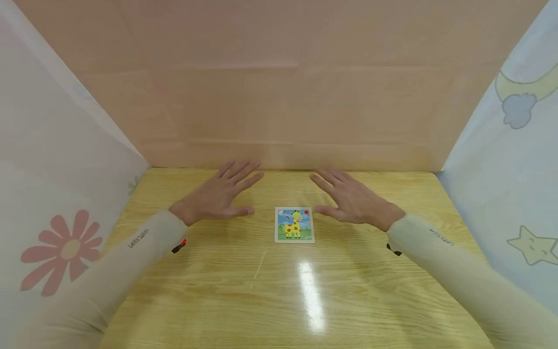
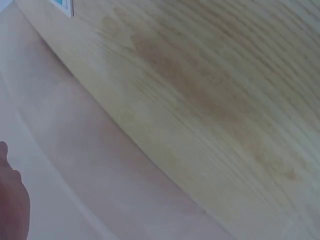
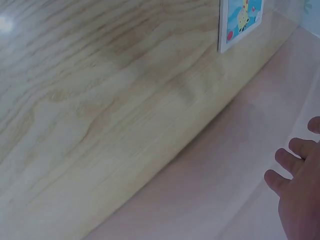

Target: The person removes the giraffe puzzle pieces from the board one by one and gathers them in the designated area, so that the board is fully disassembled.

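A small square giraffe puzzle (image 1: 294, 225) in a pale wooden frame lies flat on the wooden table (image 1: 279, 291), between my two hands. My left hand (image 1: 222, 193) hovers left of it, fingers spread and straight, holding nothing. My right hand (image 1: 348, 196) mirrors it on the right, its thumb close to the puzzle's upper right corner. The right wrist view shows the puzzle (image 3: 240, 21) at the top and my right fingers (image 3: 295, 175) at the lower right. In the left wrist view only a corner of the puzzle (image 2: 64, 5) and a bit of my left hand (image 2: 12, 200) appear.
A peach-coloured back wall (image 1: 279, 82) closes off the table's far edge. A white cloth with a pink flower (image 1: 61, 249) hangs on the left, and a pale blue cloth with a star (image 1: 532, 245) hangs on the right. A light glare (image 1: 311, 291) lies on the table.
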### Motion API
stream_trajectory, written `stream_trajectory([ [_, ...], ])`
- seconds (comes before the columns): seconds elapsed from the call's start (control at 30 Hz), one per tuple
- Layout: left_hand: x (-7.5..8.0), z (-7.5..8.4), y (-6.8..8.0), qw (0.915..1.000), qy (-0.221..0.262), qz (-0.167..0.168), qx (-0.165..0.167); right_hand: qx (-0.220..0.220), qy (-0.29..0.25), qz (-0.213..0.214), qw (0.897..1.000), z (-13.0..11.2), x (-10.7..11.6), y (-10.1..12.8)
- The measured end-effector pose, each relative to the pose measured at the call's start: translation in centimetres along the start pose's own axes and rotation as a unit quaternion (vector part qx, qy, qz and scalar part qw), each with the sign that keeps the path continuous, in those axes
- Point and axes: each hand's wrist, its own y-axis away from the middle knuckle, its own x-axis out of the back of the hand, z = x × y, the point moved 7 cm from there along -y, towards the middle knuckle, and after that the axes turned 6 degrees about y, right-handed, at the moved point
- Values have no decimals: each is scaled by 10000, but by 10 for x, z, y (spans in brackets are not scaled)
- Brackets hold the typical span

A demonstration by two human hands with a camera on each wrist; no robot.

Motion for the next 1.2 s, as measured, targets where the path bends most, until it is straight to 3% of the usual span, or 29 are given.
stream_trajectory([
  [0.63,-27,-6,5,9979,474,49,428,-74,-505,-76,9987,-11,-31,-12],
  [1.2,-51,1,6,9868,1341,126,903,-363,-945,49,9949,-19,-50,-24],
])
